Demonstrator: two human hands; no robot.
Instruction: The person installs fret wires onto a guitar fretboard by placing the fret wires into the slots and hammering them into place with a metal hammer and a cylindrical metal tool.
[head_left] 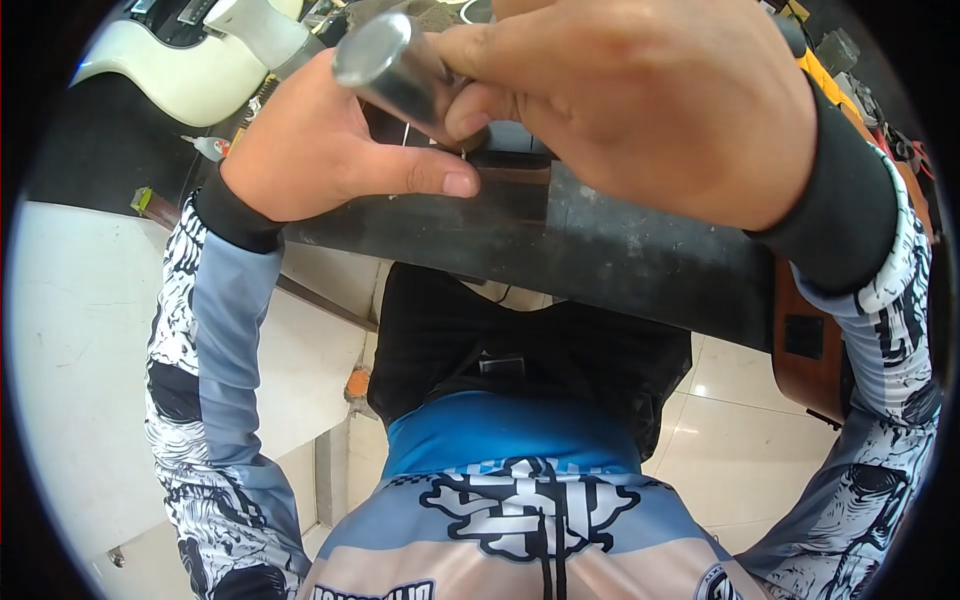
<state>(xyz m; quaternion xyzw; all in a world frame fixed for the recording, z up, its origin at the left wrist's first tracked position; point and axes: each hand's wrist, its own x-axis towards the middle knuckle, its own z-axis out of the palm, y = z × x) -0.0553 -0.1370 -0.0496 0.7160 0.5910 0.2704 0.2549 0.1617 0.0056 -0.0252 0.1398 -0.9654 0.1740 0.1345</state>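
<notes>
A shiny metal cylinder [400, 75] with a flat round end, resembling a hammer head, tilts over the dark bench at the top middle. My right hand [670, 100] is closed on it, thumb and forefinger close against its side; any handle is hidden in my fist. My left hand [330, 150] is low over the bench just left of the cylinder. Its thumb stretches out to the right beneath the cylinder, while the other fingers are hidden behind it. By the thumb tip stands a thin pale sliver, too small to name. A brown strip [515, 175] lies right of the thumb.
A white guitar body [175, 75] lies at the upper left, near a small glue-like bottle [208, 147]. The dark bench [660, 250] has its front edge before my lap. At the right stands a brown wooden guitar body [808, 365]. Tools [895, 150] crowd the upper right.
</notes>
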